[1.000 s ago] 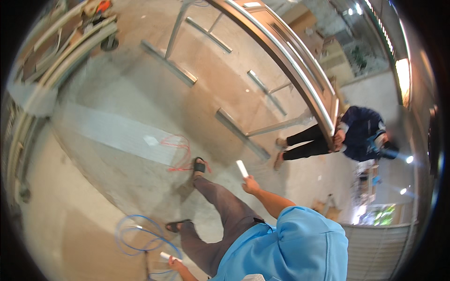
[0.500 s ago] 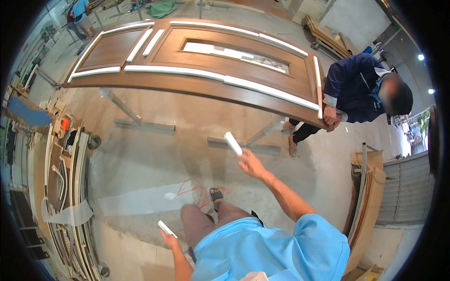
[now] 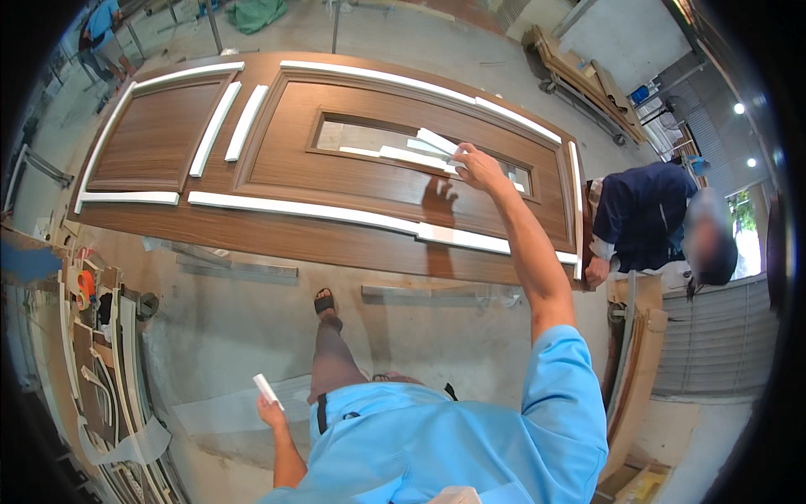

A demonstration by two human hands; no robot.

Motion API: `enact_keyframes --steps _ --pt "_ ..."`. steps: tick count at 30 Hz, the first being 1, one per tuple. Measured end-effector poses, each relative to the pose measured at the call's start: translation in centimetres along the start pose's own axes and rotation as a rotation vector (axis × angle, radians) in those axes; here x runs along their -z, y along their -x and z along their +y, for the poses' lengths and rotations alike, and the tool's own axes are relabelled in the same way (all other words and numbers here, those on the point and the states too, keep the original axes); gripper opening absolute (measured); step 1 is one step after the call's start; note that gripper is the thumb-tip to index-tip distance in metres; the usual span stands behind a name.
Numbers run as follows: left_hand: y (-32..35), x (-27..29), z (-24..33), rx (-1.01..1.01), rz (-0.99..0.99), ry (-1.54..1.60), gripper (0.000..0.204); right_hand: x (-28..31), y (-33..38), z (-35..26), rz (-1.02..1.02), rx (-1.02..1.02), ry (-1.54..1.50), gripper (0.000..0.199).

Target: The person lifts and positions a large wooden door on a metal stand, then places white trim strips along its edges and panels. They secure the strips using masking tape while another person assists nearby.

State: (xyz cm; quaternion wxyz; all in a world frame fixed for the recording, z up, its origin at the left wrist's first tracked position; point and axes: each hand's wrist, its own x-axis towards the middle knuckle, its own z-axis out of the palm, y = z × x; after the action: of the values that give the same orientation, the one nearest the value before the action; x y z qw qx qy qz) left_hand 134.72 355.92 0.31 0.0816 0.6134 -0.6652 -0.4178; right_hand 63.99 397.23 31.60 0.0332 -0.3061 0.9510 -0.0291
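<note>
A brown wooden door lies flat, its panels bordered by long white strips. In its middle is a long window opening with more white pieces in or behind it. My right hand reaches out over this opening, fingers closed on a short white strip; its shadow falls on the door. Down by my side, my left hand grips another short white strip, well away from the door. What the strips are made of I cannot make out.
A co-worker in a dark jacket bends at the door's right end, a hand at its corner. Long boards and trim stand at left. Cardboard sheets lean at right. A loaded cart stands far right; another person is far left.
I have stepped up to the door. My right hand has moved forward and up with its strip, from above the floor to over the window opening. The left hand still holds its strip.
</note>
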Motion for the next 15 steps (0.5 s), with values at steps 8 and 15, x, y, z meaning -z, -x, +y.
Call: enact_keyframes --steps 8,15 --pt "-15.5 11.1 14.8 -0.227 0.473 0.009 0.046 -4.7 -8.8 -2.4 -0.008 -0.084 -0.022 0.028" --pt "-17.4 8.1 38.0 -0.574 0.352 0.358 0.045 -6.0 -11.1 -3.7 0.255 -0.023 0.014 0.018"
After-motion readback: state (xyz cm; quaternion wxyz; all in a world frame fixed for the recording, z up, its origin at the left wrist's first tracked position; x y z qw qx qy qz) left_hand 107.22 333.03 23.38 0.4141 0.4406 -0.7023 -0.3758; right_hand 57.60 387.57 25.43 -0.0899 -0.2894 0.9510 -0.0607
